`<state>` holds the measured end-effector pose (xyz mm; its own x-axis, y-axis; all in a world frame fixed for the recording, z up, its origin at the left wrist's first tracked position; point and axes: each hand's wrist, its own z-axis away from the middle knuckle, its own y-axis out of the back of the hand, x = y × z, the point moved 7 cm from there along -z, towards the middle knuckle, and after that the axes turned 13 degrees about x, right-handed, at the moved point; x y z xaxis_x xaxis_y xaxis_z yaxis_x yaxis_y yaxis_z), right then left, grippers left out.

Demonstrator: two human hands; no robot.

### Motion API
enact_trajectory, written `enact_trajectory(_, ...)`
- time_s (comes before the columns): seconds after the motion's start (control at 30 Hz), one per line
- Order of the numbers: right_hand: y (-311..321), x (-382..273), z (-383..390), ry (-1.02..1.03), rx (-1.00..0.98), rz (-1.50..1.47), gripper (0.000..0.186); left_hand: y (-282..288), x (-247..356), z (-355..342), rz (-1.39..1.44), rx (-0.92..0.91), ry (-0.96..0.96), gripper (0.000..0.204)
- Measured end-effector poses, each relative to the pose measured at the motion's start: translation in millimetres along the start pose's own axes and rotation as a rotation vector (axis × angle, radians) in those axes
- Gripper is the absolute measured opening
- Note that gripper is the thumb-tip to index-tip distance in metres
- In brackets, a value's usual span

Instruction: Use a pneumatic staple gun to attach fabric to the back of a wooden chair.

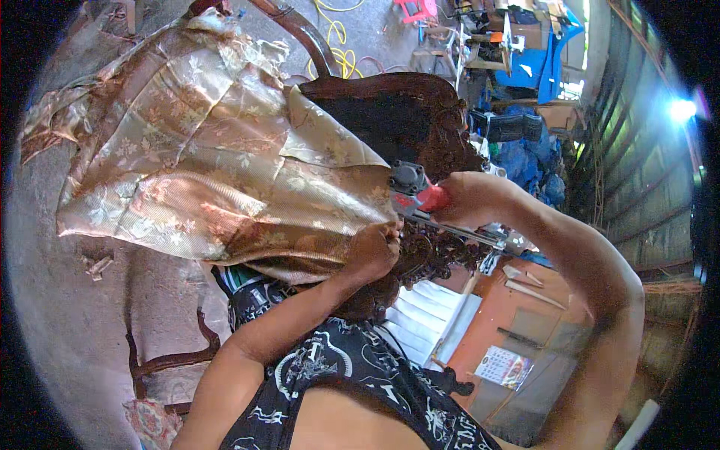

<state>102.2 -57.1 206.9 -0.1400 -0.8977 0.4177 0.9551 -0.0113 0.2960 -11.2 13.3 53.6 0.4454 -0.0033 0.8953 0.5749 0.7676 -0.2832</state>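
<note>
Gold floral fabric (195, 172) drapes across a dark, carved wooden furniture piece (375, 112), with a carved part showing at the fabric's right edge. My right hand (469, 199) grips a red and grey staple gun (412, 187), its nose at the fabric's right edge. Just below the tool, my left hand (375, 247) is closed on that same edge of the fabric, against the frame; its fingertips are partly hidden.
Another wooden frame (172, 360) stands lower left. Yellow hose (337, 30) lies on the floor behind, near a red plastic stool (412, 9). Blue bags (532, 157) are heaped at right. An orange board (510, 315) with papers lies lower right.
</note>
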Motion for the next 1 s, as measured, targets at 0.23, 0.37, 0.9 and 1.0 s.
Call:
enact_trajectory(0.23, -15, -8, -18, -0.057, -0.169, 0.07, 0.037, -5, -3, 2, -0.01, -0.042, 0.11, 0.031)
enact_trajectory(0.37, -16, -8, -23, 0.008, -0.149, 0.08, 0.039, -2, -1, 4, 0.028, -0.054, 0.11, 0.031)
enact_trajectory(0.9, -11, -11, -25, -0.002, -0.204, 0.172, 0.036, 10, 18, 6, 0.014, 0.093, -0.198, 0.037)
enact_trajectory(1.0, -10, -11, -26, -0.002, -0.198, 0.18, 0.036, 4, 10, 5, 0.022, -0.01, -0.081, 0.039)
